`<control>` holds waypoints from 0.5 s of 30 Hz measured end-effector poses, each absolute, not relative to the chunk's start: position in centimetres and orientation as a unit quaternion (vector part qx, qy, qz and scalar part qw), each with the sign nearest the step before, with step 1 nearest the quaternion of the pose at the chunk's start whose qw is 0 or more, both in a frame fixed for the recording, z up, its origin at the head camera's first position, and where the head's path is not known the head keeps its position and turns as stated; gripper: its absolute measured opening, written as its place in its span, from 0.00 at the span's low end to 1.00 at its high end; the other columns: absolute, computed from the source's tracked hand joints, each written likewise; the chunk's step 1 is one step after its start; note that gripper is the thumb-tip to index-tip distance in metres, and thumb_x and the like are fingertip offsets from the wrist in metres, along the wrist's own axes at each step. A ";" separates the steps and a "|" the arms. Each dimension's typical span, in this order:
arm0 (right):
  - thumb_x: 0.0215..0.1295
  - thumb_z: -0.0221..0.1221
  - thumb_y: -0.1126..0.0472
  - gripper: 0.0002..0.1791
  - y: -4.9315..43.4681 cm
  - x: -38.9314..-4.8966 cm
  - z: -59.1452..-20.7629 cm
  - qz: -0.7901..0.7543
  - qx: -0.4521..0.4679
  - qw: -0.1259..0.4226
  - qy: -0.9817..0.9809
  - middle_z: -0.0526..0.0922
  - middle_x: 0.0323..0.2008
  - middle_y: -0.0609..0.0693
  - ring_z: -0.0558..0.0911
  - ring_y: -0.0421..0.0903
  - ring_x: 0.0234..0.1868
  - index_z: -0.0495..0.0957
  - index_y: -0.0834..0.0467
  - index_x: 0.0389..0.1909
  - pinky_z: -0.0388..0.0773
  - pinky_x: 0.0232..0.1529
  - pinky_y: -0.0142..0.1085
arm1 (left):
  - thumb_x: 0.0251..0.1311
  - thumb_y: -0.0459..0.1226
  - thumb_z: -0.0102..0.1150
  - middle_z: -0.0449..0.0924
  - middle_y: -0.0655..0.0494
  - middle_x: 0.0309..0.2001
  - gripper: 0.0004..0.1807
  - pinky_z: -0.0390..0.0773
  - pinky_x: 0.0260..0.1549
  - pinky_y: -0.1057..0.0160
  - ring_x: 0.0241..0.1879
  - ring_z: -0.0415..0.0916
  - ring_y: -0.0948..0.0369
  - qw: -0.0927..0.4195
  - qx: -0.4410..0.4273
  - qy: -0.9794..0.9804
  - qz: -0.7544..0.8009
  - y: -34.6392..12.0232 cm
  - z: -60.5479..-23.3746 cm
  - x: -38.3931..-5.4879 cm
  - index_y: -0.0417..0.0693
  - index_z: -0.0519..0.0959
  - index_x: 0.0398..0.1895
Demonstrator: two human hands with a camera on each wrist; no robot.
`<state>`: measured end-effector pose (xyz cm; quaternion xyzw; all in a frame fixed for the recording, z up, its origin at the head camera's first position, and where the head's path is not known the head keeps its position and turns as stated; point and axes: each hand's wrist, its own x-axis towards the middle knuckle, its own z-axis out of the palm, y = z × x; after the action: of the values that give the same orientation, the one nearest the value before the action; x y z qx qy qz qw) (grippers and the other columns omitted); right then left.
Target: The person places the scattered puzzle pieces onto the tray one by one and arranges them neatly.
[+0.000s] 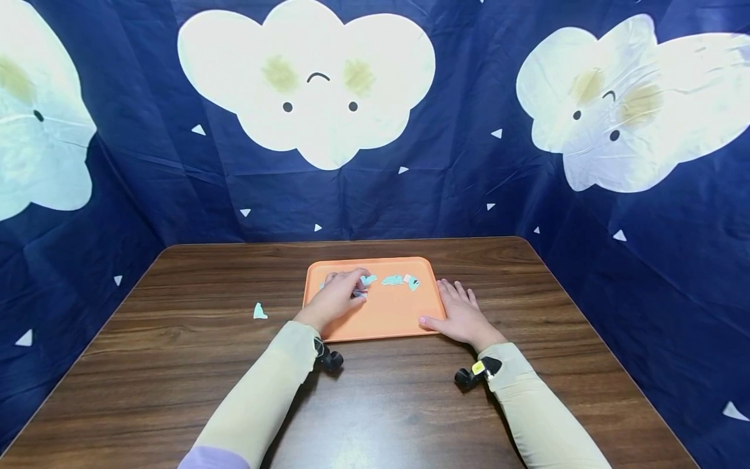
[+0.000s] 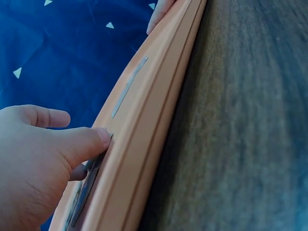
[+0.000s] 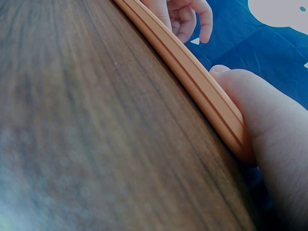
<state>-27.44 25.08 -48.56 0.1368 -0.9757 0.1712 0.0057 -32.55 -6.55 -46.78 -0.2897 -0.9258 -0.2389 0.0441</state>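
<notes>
My left hand (image 1: pixel 340 296) is over the left part of an orange tray (image 1: pixel 392 319), thumb and fingers bent and apart. Its thumb touches a thin flat piece (image 2: pixel 89 187) on the tray; a firm pinch is not visible. Between thumb and forefinger, part of a pale piece (image 1: pixel 360 294) shows. A light-blue irregular piece (image 1: pixel 369 279) lies by the forefinger. Farther right on the tray are another light-blue piece (image 1: pixel 392 280) and one with dark marks (image 1: pixel 413 283). At the tray's right edge rests my right hand (image 1: pixel 463 316), fingers extended, thumb across the near right corner.
A loose light-blue piece (image 1: pixel 260 311) lies on the brown wooden table (image 1: pixel 193 365), left of the tray. Dark blue cloth (image 1: pixel 469 189) with white clouds and triangles stands behind the table and along both sides.
</notes>
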 end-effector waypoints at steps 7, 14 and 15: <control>0.59 0.54 0.23 0.63 25.0 -27.4 -48.6 0.171 0.135 0.005 -0.976 0.51 0.79 0.62 0.46 0.65 0.79 0.48 0.63 0.80 0.38 0.74 0.63 | 0.65 0.40 0.67 0.85 0.62 0.45 0.27 0.62 0.58 0.49 0.49 0.81 0.61 0.044 -0.279 -0.933 -0.222 -6.5 -46.7 -32.2 0.52 0.71 0.65; 0.58 0.54 0.23 0.63 25.0 -27.4 -48.5 0.170 0.135 0.003 -0.976 0.51 0.79 0.63 0.46 0.66 0.79 0.47 0.64 0.80 0.38 0.74 0.63 | 0.64 0.42 0.68 0.85 0.60 0.46 0.27 0.60 0.59 0.46 0.49 0.81 0.59 0.066 -0.275 -0.936 -0.210 -6.7 -46.4 -31.7 0.50 0.72 0.65; 0.58 0.54 0.22 0.63 25.0 -27.4 -48.5 0.170 0.134 0.002 -0.976 0.51 0.79 0.62 0.46 0.65 0.79 0.47 0.63 0.80 0.38 0.74 0.63 | 0.65 0.42 0.67 0.85 0.59 0.46 0.26 0.59 0.60 0.46 0.47 0.81 0.58 0.069 -0.274 -0.935 -0.213 -6.9 -46.2 -31.6 0.50 0.72 0.65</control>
<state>-27.38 24.99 -48.53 0.1340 -0.9763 0.1698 0.0019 -31.57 -6.85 -46.23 -0.2737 -0.9354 -0.2128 0.0689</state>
